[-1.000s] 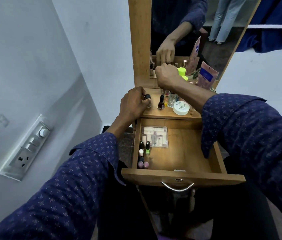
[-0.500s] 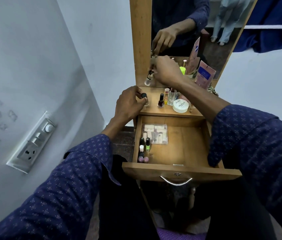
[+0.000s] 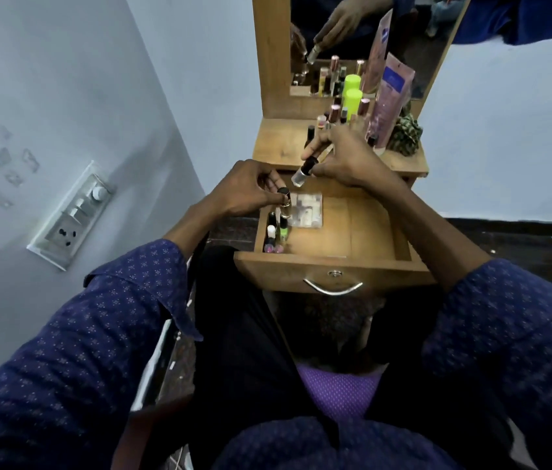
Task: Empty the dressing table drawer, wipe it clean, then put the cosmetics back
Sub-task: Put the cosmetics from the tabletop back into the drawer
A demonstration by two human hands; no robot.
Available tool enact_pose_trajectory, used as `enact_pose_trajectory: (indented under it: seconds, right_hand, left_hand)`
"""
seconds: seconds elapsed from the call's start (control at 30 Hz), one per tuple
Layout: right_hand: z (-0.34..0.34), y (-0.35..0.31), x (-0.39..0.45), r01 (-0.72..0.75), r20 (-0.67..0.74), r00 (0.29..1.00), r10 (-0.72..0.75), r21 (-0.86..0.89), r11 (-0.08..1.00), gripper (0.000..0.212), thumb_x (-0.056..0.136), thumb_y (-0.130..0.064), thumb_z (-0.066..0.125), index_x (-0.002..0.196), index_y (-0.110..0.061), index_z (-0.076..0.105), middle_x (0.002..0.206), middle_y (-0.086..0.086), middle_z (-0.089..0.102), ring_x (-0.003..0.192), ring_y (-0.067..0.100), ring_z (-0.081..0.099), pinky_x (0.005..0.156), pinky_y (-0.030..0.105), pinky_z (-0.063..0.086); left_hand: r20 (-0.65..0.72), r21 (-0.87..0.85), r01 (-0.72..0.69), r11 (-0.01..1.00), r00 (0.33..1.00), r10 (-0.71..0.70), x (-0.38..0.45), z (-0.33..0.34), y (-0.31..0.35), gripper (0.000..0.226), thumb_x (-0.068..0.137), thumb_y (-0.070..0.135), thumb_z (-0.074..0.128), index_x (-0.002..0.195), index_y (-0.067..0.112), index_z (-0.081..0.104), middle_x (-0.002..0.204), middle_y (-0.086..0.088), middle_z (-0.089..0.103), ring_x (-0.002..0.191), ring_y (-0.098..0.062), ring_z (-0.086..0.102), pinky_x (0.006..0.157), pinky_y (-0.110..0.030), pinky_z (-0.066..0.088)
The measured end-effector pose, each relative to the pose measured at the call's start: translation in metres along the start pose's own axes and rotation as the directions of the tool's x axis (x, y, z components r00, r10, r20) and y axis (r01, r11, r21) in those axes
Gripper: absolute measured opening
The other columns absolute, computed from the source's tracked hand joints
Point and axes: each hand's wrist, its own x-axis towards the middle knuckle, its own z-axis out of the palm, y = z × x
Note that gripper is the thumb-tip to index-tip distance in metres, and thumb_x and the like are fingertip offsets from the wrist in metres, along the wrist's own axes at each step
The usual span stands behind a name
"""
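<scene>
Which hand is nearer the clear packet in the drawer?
Left. The left hand hovers beside the clear packet at its left edge; the right hand is above its far edge, over the tabletop's front.

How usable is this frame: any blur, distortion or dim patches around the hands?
Head view: wide-angle bending curves the wall; light is dim and bluish; the right hand and its small bottle look slightly soft; the open drawer stays readable, lap in deep shadow.
</scene>
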Motion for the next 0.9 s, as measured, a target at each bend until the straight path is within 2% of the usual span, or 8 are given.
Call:
enact_pose_trajectory:
  seconds: [0.17, 0.23, 0.33, 0.43, 0.57, 0.67, 0.8, 0.9]
  right_hand:
    - [0.027, 0.021, -0.031, -0.132, 0.095, 0.988, 0.126, 0.067, 0.989, 0.015, 0.081, -0.016, 0.087, 0.093, -0.017, 0.078, 0.092, -0.004, 0.075, 0.079, 0.003, 0.066, 0.06, 0.018, 0.047]
    - [0.04, 0.025, -0.038, -0.16, 0.085, 0.984, 0.155, 0.061, 0.985, 0.013, 0.083, -0.013, 0.084, 0.09, -0.021, 0.077, 0.092, -0.006, 0.075, 0.08, 0.004, 0.067, 0.062, 0.022, 0.051]
    - [0.059, 0.03, -0.046, -0.193, 0.1, 0.978, 0.185, 0.07, 0.979, 0.02, 0.081, -0.008, 0.085, 0.09, -0.023, 0.076, 0.097, -0.007, 0.073, 0.088, 0.009, 0.068, 0.072, 0.029, 0.057]
    - [0.078, 0.03, -0.055, -0.212, 0.095, 0.974, 0.207, 0.049, 0.976, 0.025, 0.075, -0.009, 0.089, 0.092, -0.022, 0.076, 0.099, -0.008, 0.071, 0.092, 0.009, 0.066, 0.07, 0.024, 0.05]
    - [0.098, 0.032, -0.06, -0.284, 0.104, 0.955, 0.277, 0.06, 0.957, 0.02, 0.076, -0.007, 0.087, 0.088, -0.02, 0.077, 0.091, -0.012, 0.068, 0.082, 0.003, 0.058, 0.06, 0.015, 0.038]
    - [0.107, 0.035, -0.061, -0.294, 0.157, 0.948, 0.278, 0.084, 0.952, 0.021, 0.074, -0.008, 0.089, 0.086, -0.019, 0.077, 0.085, -0.015, 0.067, 0.082, 0.002, 0.06, 0.06, 0.016, 0.04]
    - [0.115, 0.041, -0.059, -0.3, 0.207, 0.938, 0.279, 0.079, 0.95, 0.021, 0.074, -0.006, 0.088, 0.086, -0.02, 0.078, 0.091, -0.012, 0.07, 0.09, 0.006, 0.064, 0.069, 0.021, 0.046]
    - [0.117, 0.043, -0.057, -0.315, 0.229, 0.929, 0.291, 0.076, 0.946, 0.021, 0.074, -0.007, 0.088, 0.085, -0.023, 0.078, 0.091, -0.011, 0.073, 0.09, 0.007, 0.066, 0.073, 0.024, 0.05]
  left_hand:
    - [0.063, 0.038, -0.006, 0.999, 0.998, 0.004, -0.013, 0.017, -0.002, 0.015, 0.081, 0.022, 0.088, 0.093, 0.018, 0.08, 0.087, 0.005, 0.077, 0.076, -0.004, 0.071, 0.068, -0.013, 0.05]
    - [0.082, 0.055, -0.007, 0.998, 0.997, 0.002, -0.016, 0.021, -0.004, 0.017, 0.08, 0.021, 0.088, 0.093, 0.019, 0.079, 0.088, 0.005, 0.077, 0.08, -0.006, 0.072, 0.072, -0.019, 0.055]
    - [0.103, 0.098, -0.002, 0.995, 0.995, -0.008, -0.019, 0.028, -0.009, 0.018, 0.079, 0.02, 0.09, 0.093, 0.02, 0.079, 0.088, 0.007, 0.077, 0.079, -0.006, 0.071, 0.074, -0.023, 0.055]
    - [0.112, 0.106, 0.037, 0.994, 0.992, -0.049, -0.021, 0.035, -0.018, 0.019, 0.078, 0.019, 0.092, 0.092, 0.021, 0.079, 0.085, 0.008, 0.077, 0.076, -0.007, 0.072, 0.072, -0.025, 0.054]
    - [0.134, 0.175, 0.056, 0.983, 0.988, -0.08, -0.024, 0.041, -0.023, 0.023, 0.077, 0.023, 0.092, 0.097, 0.021, 0.081, 0.087, 0.009, 0.077, 0.075, -0.005, 0.068, 0.068, -0.023, 0.05]
    - [0.16, 0.216, 0.071, 0.974, 0.981, -0.107, -0.024, 0.044, -0.025, 0.023, 0.079, 0.021, 0.091, 0.1, 0.023, 0.082, 0.081, 0.011, 0.072, 0.073, -0.003, 0.065, 0.066, -0.021, 0.047]
    - [0.204, 0.261, 0.07, 0.963, 0.971, -0.126, -0.021, 0.043, -0.026, 0.02, 0.08, 0.023, 0.089, 0.098, 0.027, 0.081, 0.078, 0.007, 0.074, 0.074, -0.011, 0.069, 0.072, -0.032, 0.054]
    - [0.242, 0.29, 0.056, 0.955, 0.961, -0.13, -0.017, 0.04, -0.022, 0.019, 0.08, 0.021, 0.088, 0.096, 0.028, 0.08, 0.075, 0.005, 0.073, 0.073, -0.014, 0.068, 0.071, -0.033, 0.052]
